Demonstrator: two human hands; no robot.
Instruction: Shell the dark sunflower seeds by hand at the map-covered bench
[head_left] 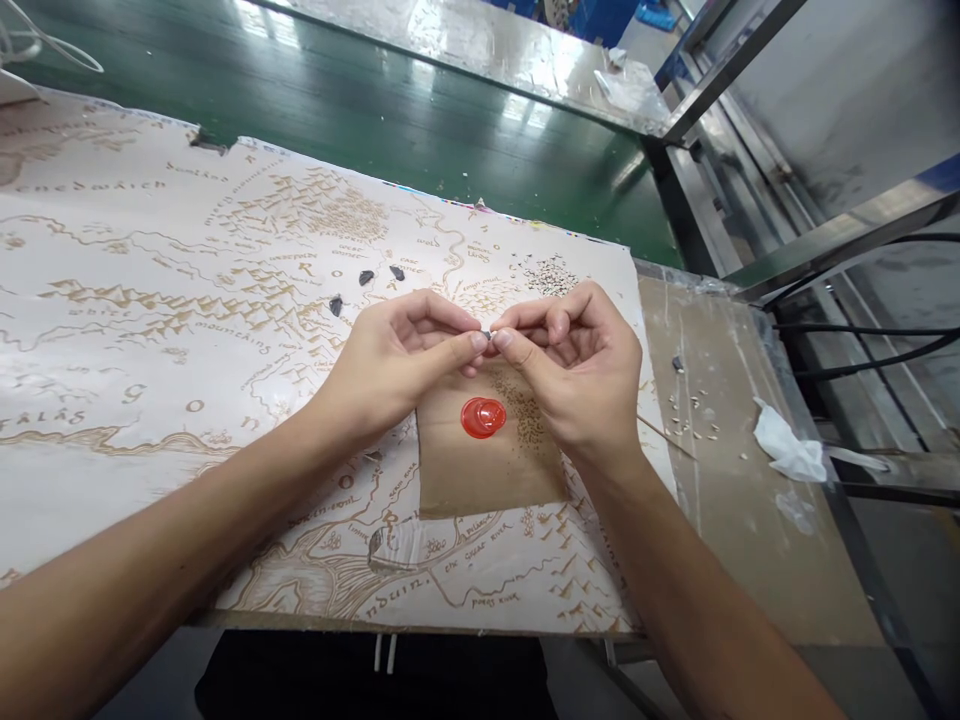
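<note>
My left hand [405, 355] and my right hand [574, 365] meet fingertip to fingertip above the table. Both pinch a tiny dark piece [486, 335] between thumbs and forefingers. Just below them a small red round cap [482, 417] lies on a brown paper patch [480, 470]. Three small dark pieces [366, 277] lie on the printed map sheet [150, 330], a little beyond my left hand.
The map sheet covers the work table. Right of it, a bare board [720, 470] carries small scattered bits and a crumpled white tissue [787, 450]. A green conveyor belt [390, 110] runs behind. Metal frame rails and black cables [862, 330] stand at the right.
</note>
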